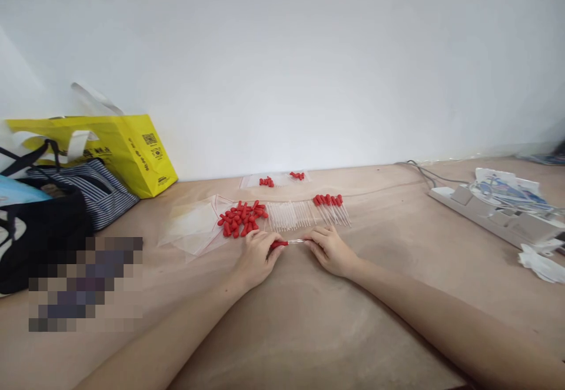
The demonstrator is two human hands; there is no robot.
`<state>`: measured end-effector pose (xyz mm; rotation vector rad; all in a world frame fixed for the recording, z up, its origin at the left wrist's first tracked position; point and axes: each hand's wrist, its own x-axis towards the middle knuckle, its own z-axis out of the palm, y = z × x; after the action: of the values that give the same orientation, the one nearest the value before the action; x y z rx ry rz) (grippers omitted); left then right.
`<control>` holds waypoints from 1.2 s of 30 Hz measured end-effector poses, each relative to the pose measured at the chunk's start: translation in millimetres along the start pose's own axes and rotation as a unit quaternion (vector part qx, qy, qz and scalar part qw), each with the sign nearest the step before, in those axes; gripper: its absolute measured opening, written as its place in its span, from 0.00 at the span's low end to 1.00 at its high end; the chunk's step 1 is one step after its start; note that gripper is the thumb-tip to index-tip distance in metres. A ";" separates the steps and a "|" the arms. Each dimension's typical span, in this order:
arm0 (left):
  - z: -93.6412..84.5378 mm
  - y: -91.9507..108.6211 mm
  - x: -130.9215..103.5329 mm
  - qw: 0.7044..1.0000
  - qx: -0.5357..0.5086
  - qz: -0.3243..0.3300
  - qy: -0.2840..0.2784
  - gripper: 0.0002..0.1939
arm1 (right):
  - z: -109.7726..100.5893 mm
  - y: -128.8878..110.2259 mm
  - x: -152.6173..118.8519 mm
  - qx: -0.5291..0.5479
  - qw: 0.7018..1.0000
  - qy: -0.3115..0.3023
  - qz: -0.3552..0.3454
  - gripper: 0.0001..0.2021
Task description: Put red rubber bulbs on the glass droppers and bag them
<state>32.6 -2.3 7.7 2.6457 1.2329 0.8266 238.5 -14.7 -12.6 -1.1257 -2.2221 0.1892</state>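
Firstly, at far left: one black bag point(48, 231), one yellow bag point(141, 160) with white handles, and one striped pouch point(110, 193) in front of it. Next, clear plastic bags point(189, 225), lying flat, overlapping. Right of these, loose red bulbs point(242, 218), one heap, not on any tube. Near the heap, the left hand point(260, 255), thumb and fingers pinching a single red bulb point(279, 243). Farther off, by the wall, a clear packet with two small red clusters point(266, 182). Between the hands, one clear tube point(296, 242), its left end meeting the held bulb; whether fully seated, cannot be told. Beyond, a row of bare tubes point(289, 216), side by side. The right hand point(329, 252) pinches the held tube's right end. Just past it, a short row of bulb-topped tubes point(329, 200), apparently the finished pieces. Far right: a power strip point(477, 210) and crumpled white tissue point(541, 265). Progress, by judgement: a minority fitted, one in hand, most bare tubes and loose bulbs outstanding.
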 end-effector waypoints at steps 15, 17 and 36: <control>3.8 0.5 0.0 0.999 -0.018 -0.035 0.030 0.08 | 6.9 -6.5 -0.9 -0.004 0.999 0.039 -0.023 0.10; 4.8 0.6 0.3 0.997 -0.028 -0.056 0.035 0.08 | 6.7 -8.8 -0.6 0.007 0.998 0.055 -0.027 0.10; 5.6 -4.4 -1.3 0.994 -0.099 -0.039 0.005 0.09 | 0.2 -3.1 2.0 -0.046 0.989 0.077 -0.119 0.12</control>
<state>31.9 0.4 1.0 2.4241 1.1808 0.8998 235.4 -15.1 -10.6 -0.8793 -2.2214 -0.0998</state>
